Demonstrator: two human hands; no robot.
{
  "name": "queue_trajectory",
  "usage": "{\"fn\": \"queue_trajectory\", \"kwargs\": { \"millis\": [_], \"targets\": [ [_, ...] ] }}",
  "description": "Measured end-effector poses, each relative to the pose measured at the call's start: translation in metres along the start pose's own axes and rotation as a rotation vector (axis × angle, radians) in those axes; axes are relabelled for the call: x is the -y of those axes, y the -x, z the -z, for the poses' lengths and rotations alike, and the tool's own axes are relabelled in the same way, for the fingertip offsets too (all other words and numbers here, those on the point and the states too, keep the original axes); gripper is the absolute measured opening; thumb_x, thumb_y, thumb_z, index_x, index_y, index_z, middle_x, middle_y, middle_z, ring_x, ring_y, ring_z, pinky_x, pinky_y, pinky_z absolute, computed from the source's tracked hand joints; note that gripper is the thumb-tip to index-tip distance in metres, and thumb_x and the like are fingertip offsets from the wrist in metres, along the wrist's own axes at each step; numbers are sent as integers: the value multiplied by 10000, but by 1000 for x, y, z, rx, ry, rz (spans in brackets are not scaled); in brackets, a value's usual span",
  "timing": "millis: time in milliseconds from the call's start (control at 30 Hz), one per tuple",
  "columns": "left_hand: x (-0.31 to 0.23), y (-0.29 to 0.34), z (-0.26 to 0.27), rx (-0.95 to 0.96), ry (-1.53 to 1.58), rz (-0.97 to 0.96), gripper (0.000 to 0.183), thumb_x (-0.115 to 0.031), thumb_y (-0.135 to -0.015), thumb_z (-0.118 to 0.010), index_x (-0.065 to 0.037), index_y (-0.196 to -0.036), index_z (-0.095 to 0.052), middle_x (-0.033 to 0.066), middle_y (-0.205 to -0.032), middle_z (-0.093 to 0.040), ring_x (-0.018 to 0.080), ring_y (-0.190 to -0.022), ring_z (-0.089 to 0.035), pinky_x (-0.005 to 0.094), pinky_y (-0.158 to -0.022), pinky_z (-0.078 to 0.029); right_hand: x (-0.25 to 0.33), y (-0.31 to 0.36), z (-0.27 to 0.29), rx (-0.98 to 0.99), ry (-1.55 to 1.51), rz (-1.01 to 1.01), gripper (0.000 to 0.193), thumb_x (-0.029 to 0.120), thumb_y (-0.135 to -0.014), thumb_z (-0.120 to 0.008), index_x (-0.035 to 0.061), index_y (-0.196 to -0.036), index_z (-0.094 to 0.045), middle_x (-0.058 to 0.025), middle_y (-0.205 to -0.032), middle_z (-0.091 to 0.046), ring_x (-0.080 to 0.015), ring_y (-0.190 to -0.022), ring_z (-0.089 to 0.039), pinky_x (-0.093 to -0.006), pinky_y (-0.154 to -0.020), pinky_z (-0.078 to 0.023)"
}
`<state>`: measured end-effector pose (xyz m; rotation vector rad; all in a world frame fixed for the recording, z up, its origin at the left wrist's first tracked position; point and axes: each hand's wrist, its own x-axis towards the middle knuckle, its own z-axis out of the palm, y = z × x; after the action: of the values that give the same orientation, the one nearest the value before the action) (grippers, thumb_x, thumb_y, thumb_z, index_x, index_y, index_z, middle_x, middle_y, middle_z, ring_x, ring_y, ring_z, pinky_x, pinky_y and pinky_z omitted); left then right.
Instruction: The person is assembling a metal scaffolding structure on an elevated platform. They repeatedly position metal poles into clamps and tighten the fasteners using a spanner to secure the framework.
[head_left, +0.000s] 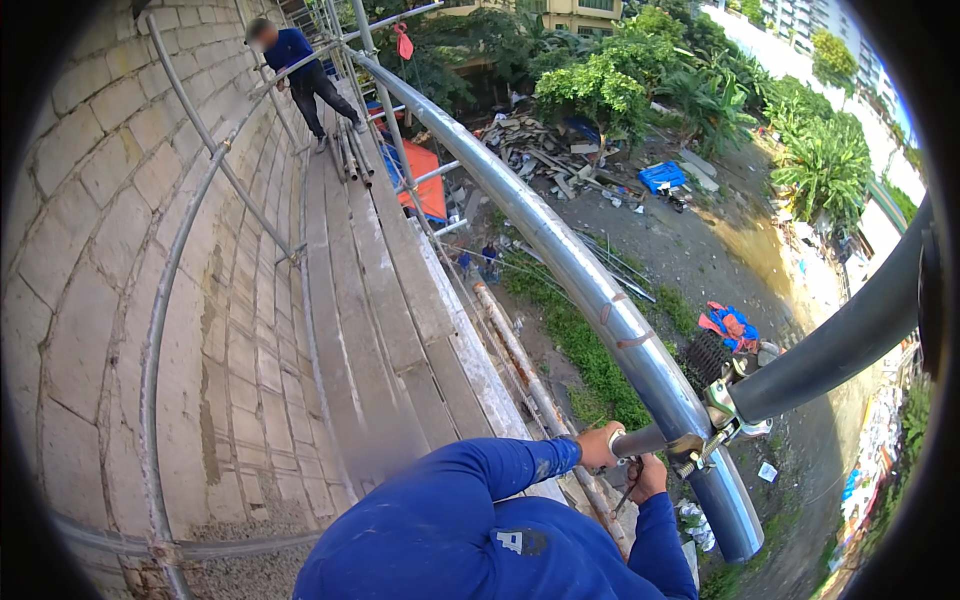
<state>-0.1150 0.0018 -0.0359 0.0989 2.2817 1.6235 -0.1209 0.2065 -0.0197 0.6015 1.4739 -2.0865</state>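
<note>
My left hand (598, 445) is closed round the end of a short grey scaffold pipe (640, 441). That pipe runs to a metal scaffold clamp (688, 455) on a long shiny scaffold tube (570, 250). Just below, my right hand (650, 478) is closed on a thin dark metal tool (628, 487), whose exact kind I cannot make out. On the tube's far side, a second clamp (722, 405) joins a thick dark pipe (840, 345). Blue sleeves cover both my arms.
Wooden planks (375, 300) form a walkway beside a block wall (150, 180). Farther along stands a person (300, 70) in dark clothes, near loose pipes (350, 155). A rail (170, 320) follows the wall. Ground with debris (545, 150) lies far below on the right.
</note>
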Motion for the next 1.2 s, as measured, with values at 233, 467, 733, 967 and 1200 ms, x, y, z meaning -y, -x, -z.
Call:
{"fn": "queue_trajectory", "kwargs": {
  "millis": [233,467,733,967,1200],
  "targets": [
    [2,-1,-3,-28,-57,-65,848,-165,-669,-837,-54,-1383,-394,236,-1180,-661,383,-1112,-658,436,-946,-523,0,8,-15,-137,284,83,221,234,-932,-642,108,-799,-519,16,-532,-402,-130,-407,-388,-298,-399,-285],
    [-13,5,-1,-16,-29,1,863,-158,-652,-869,-128,-1386,-416,172,-1194,-680,365,-1126,-662,450,-957,-522,-2,5,5,33,103,33,160,217,-926,-633,112,-861,-530,22,-604,-435,-110,-461,-400,-302,-431,-293],
    [-23,11,8,14,-50,53,859,-190,-659,-868,-151,-1381,-404,172,-1197,-680,364,-1134,-659,442,-947,-519,8,18,-10,-69,32,-47,71,127,-901,-597,111,-862,-539,21,-613,-443,-105,-475,-412,-302,-434,-302],
    [-22,11,8,-9,-20,-14,820,-131,-653,-843,-62,-1356,-427,223,-1191,-654,366,-1123,-651,427,-949,-516,1,7,-3,-24,55,4,82,82,-891,-587,116,-857,-520,17,-604,-418,-111,-451,-388,-304,-430,-296],
    [-9,2,-1,-29,-19,-12,877,-160,-634,-854,-76,-1390,-416,225,-1200,-651,375,-1132,-645,433,-963,-513,8,14,-19,-132,132,-29,128,131,-914,-630,136,-835,-530,54,-609,-394,-81,-417,-335,-293,-411,-245]
  ]
}}
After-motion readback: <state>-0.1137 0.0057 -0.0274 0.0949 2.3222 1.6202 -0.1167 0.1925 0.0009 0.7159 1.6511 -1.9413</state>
